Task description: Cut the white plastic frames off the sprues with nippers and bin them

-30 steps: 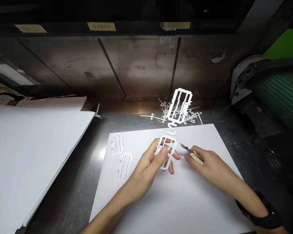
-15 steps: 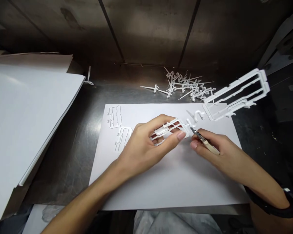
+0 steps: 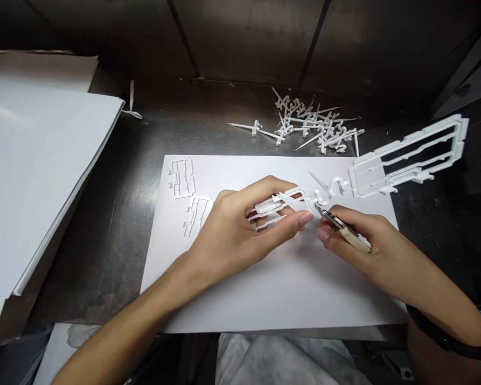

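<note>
My left hand (image 3: 240, 230) is closed around a white plastic frame (image 3: 274, 203), with thumb and fingers on its edges. A curled white runner (image 3: 328, 191) with a thin spike joins this frame to a second white frame (image 3: 409, 158), which sticks out in the air to the upper right. My right hand (image 3: 356, 235) grips small side cutters (image 3: 347, 232) with pale handles. Their jaws are at the joint between the held frame and the runner; whether the blades are fully closed is too small to tell.
Beneath my hands lies a white sheet (image 3: 280, 299) on a metal table (image 3: 116, 214). Two loose white frames (image 3: 183, 177) rest on its left part. Behind it is a heap of cut-off white runners (image 3: 320, 125). A large white board stack (image 3: 44, 160) stands at left.
The view has shifted slightly, so table items sit higher. The cutters' tips have come closer to the joint, and the joined frames have moved a little to the right.
</note>
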A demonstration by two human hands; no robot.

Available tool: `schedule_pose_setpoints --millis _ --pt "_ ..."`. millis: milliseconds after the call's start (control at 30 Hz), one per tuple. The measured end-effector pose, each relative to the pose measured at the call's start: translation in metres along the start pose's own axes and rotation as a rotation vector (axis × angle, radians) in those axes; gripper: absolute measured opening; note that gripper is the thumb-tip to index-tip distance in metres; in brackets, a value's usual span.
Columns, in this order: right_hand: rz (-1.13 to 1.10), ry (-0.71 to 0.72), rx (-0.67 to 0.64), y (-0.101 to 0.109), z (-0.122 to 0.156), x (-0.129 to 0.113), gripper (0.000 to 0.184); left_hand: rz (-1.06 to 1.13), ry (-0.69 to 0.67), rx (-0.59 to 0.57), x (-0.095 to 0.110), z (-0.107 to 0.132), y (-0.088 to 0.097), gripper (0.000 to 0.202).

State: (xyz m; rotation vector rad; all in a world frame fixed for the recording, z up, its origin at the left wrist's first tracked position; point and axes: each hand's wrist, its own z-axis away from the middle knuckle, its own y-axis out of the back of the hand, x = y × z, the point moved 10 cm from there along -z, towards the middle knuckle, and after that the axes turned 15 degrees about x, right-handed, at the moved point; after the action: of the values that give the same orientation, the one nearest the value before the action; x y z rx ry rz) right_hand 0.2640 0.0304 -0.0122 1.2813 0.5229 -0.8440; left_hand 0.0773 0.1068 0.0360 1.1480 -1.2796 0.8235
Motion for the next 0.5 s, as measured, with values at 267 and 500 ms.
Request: schedule_pose_setpoints --millis 267,500 --pt "0.008 0.016 0.0 -0.001 0.0006 -0.0022 0.04 -0.05 -0.061 -0.004 0.0042 -0.0005 0.0004 0.009" --pt "0.038 0.031 0.004 -0.0011 -0.0012 -0.0052 0.036 -0.07 -0.07 -0.029 0.0031 0.0 -0.0024 0.009"
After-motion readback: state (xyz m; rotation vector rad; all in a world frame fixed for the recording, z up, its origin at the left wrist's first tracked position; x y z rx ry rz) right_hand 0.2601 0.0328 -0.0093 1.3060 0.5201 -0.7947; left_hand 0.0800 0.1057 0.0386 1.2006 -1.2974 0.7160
